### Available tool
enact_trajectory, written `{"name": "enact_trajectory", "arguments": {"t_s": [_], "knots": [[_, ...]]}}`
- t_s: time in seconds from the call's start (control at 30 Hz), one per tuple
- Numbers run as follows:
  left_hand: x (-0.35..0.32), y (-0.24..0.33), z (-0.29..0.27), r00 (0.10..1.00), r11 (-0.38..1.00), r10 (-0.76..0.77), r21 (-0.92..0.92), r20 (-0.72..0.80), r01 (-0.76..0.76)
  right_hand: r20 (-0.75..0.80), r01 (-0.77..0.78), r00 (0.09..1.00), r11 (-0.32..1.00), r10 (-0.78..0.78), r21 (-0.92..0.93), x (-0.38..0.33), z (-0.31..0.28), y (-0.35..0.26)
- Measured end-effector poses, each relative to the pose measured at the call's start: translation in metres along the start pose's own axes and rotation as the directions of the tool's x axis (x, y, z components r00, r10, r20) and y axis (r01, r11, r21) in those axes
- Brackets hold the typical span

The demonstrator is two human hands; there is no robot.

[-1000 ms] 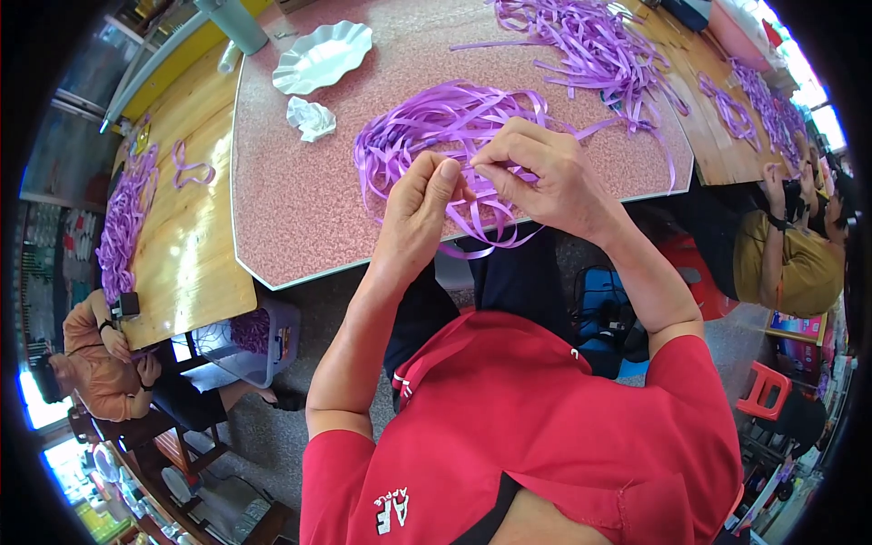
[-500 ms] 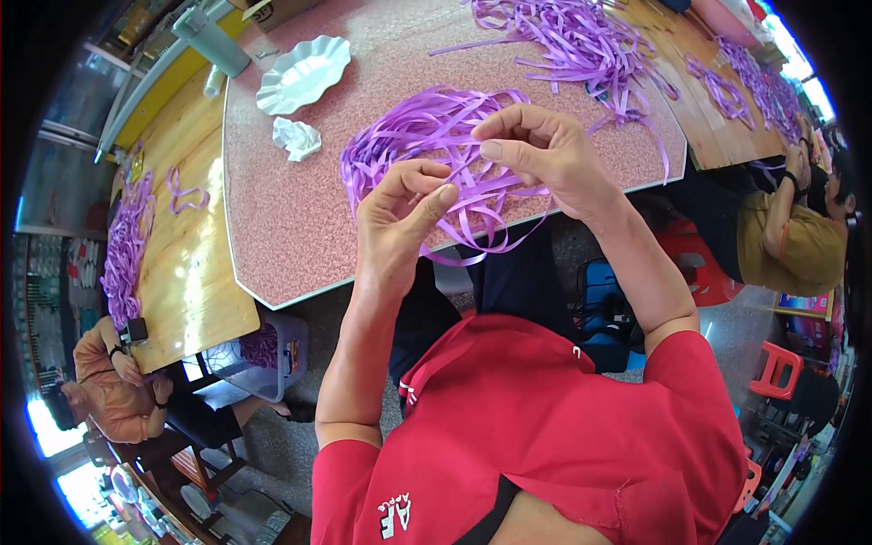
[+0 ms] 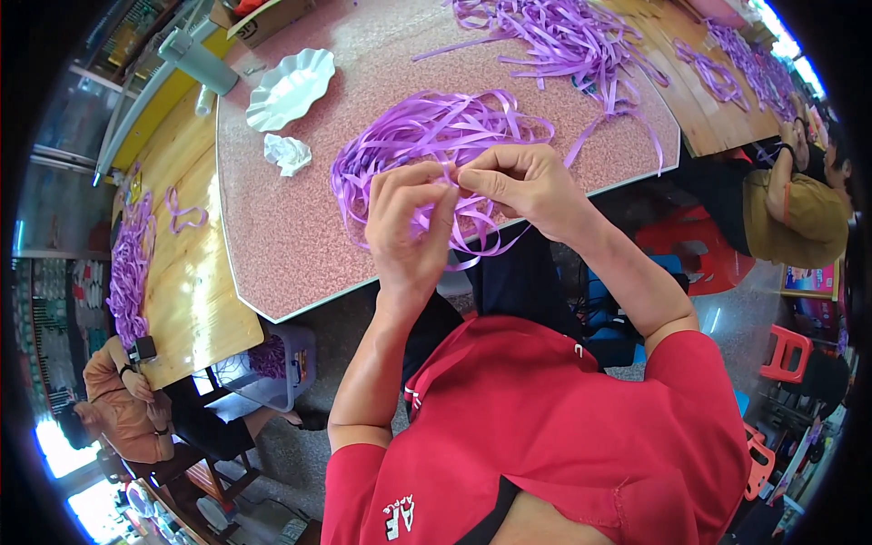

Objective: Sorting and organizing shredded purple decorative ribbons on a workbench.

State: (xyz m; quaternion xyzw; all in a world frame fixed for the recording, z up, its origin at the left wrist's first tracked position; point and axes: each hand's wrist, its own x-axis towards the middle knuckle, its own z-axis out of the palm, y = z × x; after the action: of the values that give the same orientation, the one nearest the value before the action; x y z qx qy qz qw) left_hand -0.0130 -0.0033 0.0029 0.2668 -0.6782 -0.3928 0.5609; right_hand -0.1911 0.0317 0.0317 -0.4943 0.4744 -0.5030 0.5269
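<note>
A person wearing a red, short-sleeved fabric shirt [image 3: 545, 400] is working with both bare hands raised over the near edge of a bench with a speckled pink top and a pale rim [image 3: 282, 245]. The right hand [image 3: 540, 186] is pinching thumb against forefinger on a thin purple ribbon strand [image 3: 449, 169]; the left hand [image 3: 406, 227] is curling thumb and forefinger at the same spot, though whether it is gripping or merely steadying cannot be told. The two sets of fingertips are nearly touching.

Beneath and just beyond them, a loose heap of flat, glossy purple ribbon [image 3: 427, 127] is lying on the bench, its long axis running roughly left to right and its loops spilling over the near edge. Both hands are overlapping its nearer side in view, neither standing clearly closer.

Farther back, a crumpled white tissue [image 3: 288, 154] is resting left of the heap, near a shallow white dish with a scalloped rim [image 3: 291, 88]. A second tangle of purple ribbon [image 3: 563, 41] is lying at the far right, trailing a tail nearward. A grey-green cylindrical bottle [image 3: 198, 62] and a brown cardboard box [image 3: 263, 20] are occupying the far left.

White lettering is showing on the shirt's chest; dark print is marking the box.
</note>
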Motion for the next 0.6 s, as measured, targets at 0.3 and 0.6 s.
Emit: {"name": "enact_trajectory", "arguments": {"t_s": [0.3, 0.6], "knots": [[0.015, 0.011, -0.011, 0.871, 0.741, 0.327, 0.472, 0.367, -0.478, 0.099, -0.266, 0.964, 0.931, 0.249, 0.25, 0.007, -0.005, 0.004], [0.002, 0.003, -0.002, 0.948, 0.889, 0.278, 0.334, 0.154, -0.315, 0.097, -0.197, 0.978, 0.966, 0.183, 0.17, 0.005, 0.005, 0.002]]}}
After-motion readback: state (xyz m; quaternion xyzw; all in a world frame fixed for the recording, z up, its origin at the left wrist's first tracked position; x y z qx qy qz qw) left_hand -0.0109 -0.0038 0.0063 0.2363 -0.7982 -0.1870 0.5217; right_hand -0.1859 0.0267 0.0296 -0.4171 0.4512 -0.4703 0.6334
